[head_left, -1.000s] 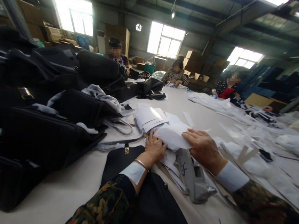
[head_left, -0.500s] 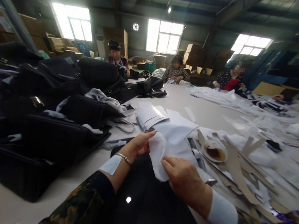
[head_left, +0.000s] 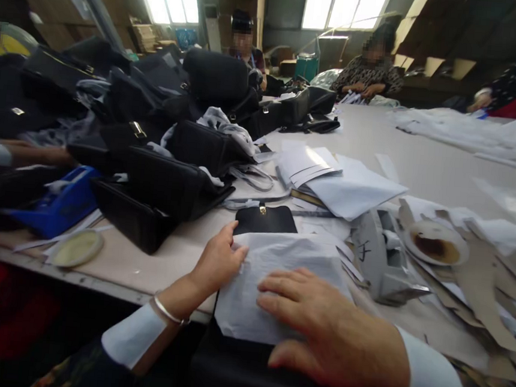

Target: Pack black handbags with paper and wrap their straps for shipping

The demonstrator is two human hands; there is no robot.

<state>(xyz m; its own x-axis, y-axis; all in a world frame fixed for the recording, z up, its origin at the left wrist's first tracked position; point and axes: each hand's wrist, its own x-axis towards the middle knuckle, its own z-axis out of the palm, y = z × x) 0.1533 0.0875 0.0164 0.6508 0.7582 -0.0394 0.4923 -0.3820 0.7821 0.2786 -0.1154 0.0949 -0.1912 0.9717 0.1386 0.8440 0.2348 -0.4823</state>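
Note:
A thin white sheet of paper (head_left: 244, 300) lies spread over a black bag (head_left: 234, 366) in front of me. The bag's flap with a gold clasp (head_left: 267, 219) shows past the sheet's far edge. At the sheet's left edge, my left hand (head_left: 218, 259) pinches the paper by the bag's side, its thumb on top; the other fingers are partly hidden. My right hand (head_left: 319, 322) rests flat on the sheet with its fingers stretched out and thumb apart. A stack of white sheets (head_left: 358, 184) lies beyond the flap.
A grey tape dispenser (head_left: 381, 258), a stained bowl (head_left: 437, 242) and cardboard strips (head_left: 485, 279) are at right. Black bags (head_left: 159, 185) pile up at left, near a blue tape dispenser (head_left: 61, 200) and a co-worker's arm (head_left: 31, 154). Other people sit across the table (head_left: 429, 148).
The crumpled white sheet has come down toward me and is spread over the bag. My right hand has opened flat on it. The view has turned left and down.

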